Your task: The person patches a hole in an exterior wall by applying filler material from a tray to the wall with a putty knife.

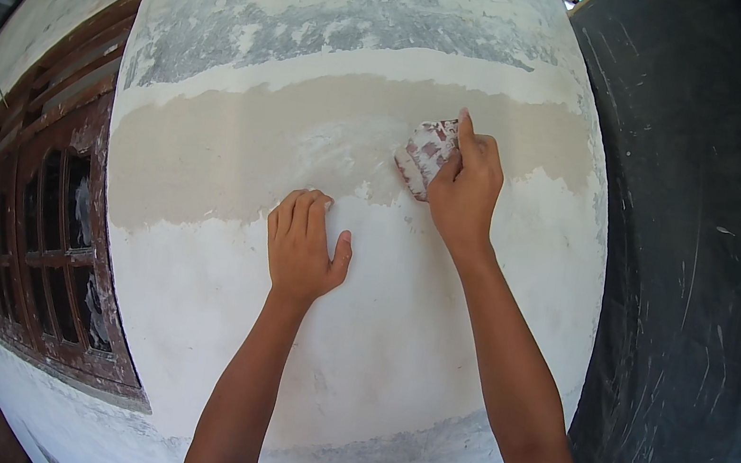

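My right hand [469, 181] grips a flat, squarish piece [426, 152], reddish brown and white in a blotchy check, against the wall; I cannot make out its kind. My index finger stretches along its upper right edge. Behind it a greyish-beige band of damp-looking filler [242, 131] runs across the white wall [385, 329]. Further left, my left hand [299, 245] lies against the wall at the band's lower edge, fingers extended and thumb apart. A whitish patch shows by its fingertips; whether it is filler I cannot tell.
A brown wooden window [51, 251] with panes and a slatted top is set in the wall at left. Dark sheeting [705, 234] hangs along the right edge. Above the band, the wall has patchy grey and white plaster [326, 14].
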The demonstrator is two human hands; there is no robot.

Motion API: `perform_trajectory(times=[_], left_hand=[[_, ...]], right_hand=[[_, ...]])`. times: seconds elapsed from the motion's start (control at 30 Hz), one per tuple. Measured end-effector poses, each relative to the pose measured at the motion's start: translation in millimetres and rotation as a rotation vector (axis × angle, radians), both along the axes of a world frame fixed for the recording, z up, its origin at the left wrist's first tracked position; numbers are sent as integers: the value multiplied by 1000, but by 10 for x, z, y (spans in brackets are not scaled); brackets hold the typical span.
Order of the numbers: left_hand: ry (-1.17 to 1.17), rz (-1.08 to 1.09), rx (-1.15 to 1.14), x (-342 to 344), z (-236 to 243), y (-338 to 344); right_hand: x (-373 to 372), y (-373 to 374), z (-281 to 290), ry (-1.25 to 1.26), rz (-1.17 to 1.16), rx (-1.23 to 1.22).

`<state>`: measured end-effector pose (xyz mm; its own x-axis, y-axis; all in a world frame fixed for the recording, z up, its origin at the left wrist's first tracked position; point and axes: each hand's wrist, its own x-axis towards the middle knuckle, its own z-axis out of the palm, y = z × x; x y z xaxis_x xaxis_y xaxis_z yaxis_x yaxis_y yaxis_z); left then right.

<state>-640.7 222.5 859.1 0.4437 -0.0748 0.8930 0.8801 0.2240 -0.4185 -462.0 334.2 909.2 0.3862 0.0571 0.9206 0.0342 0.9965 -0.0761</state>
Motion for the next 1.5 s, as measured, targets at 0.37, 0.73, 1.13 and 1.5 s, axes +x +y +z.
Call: perform_trajectory(times=[0.37, 0.73, 1.13, 1.5], left_hand=[[14, -5, -2, 8, 5, 23], [4, -6, -13, 10, 0, 34], [7, -11, 5, 15, 1, 21], [-13, -9, -5, 8, -4, 27]], right_hand=[[-149, 95, -4, -30, 54, -32], [12, 93, 68, 101, 327, -233], [-49, 69, -217, 149, 658, -395], [-135, -1, -529, 90, 907, -524]])
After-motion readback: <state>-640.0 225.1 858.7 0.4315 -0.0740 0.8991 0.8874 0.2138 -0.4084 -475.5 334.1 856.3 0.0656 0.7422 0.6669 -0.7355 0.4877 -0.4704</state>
